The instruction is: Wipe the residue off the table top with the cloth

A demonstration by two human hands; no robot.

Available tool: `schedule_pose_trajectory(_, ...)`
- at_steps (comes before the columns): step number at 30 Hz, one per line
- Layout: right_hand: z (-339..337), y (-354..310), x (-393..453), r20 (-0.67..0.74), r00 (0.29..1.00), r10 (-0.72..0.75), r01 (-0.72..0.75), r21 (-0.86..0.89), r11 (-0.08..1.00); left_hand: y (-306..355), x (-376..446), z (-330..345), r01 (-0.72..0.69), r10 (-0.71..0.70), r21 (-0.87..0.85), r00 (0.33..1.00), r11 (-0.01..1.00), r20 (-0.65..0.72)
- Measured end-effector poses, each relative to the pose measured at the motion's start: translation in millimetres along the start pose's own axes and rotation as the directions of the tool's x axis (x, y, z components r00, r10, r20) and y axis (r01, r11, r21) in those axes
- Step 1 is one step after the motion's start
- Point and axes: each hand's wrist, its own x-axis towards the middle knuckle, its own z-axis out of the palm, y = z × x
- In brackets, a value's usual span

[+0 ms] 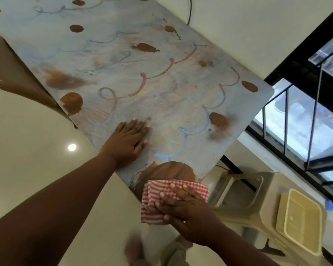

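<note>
- Fingers of right hand lie nearly straight, slightly spread, pressing folded red-check cloth at near edge of table top.
- Cloth sits on big brown smear, partly overhanging the edge.
- Left hand flat on top, fingers together, near left edge.
- Brown blobs & blue squiggles across rest of top.

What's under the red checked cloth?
The checked cloth lies at the table edge, right hand pressing it. A smeared brown patch runs beneath; how far is covered.
</note>
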Motion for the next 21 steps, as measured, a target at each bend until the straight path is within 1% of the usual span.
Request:
schedule_pose_trajectory(2, -9, 17, -8, -0.033, 0.998, 0.047, -0.046, 0.038, 0.998, 0, 0, 0, -0.003, 0.003, -0.003, 1.0, 1.0, -0.005)
schedule_pose_trajectory(4, -20, 38, -10, -0.089, 0.991, 0.104, -0.103, 0.023, 0.994, 0, 0, -1, -0.001, 0.001, -0.006, 1.0, 1.0, -0.009)
schedule_pose_trajectory(5, -26, 48, -7, -0.092, 0.987, 0.134, -0.133, 0.018, 0.991, 0, 0, -1, 0.0, 0.0, -0.006, 1.0, 1.0, -0.012)
schedule_pose_trajectory(8, -41, 69, 13, -0.081, 0.98, 0.183, -0.18, 0.05, 0.983, 0, 0, -1, -0.003, 0.003, -0.006, 1.0, 1.0, -0.018)
schedule_pose_trajectory(11, -51, 72, 42, -0.066, 0.97, 0.234, -0.229, 0.082, 0.97, 0, 0, -1, -0.003, 0.003, -0.01, 1.0, 1.0, -0.022)
schedule_pose_trajectory(13, -52, 70, 57, -0.024, 0.969, 0.248, -0.246, 0.067, 0.967, -1, -1, 0, -0.004, 0.004, 0.002, 1.0, 1.0, -0.023)
schedule_pose_trajectory(15, -50, 67, 66, 0.003, 0.973, 0.23, -0.23, 0.041, 0.972, -1, 0, 0, -0.001, 0.001, 0.013, 1.0, 1.0, -0.017)
schedule_pose_trajectory(17, -49, 66, 68, -0.003, 0.981, 0.193, -0.192, 0.028, 0.981, -3, 1, 0, -0.003, 0.004, 0.02, 1.0, 1.0, -0.019)
schedule_pose_trajectory(19, -50, 69, 62, -0.005, 0.993, 0.116, -0.116, 0.021, 0.993, -3, 1, 0, -0.009, 0.009, 0.019, 1.0, 1.0, -0.015)
schedule_pose_trajectory(21, -52, 75, 52, 0.034, 0.999, 0.011, -0.011, -0.011, 1.0, -4, 1, 0, -0.004, 0.004, 0.022, 1.0, 1.0, -0.007)
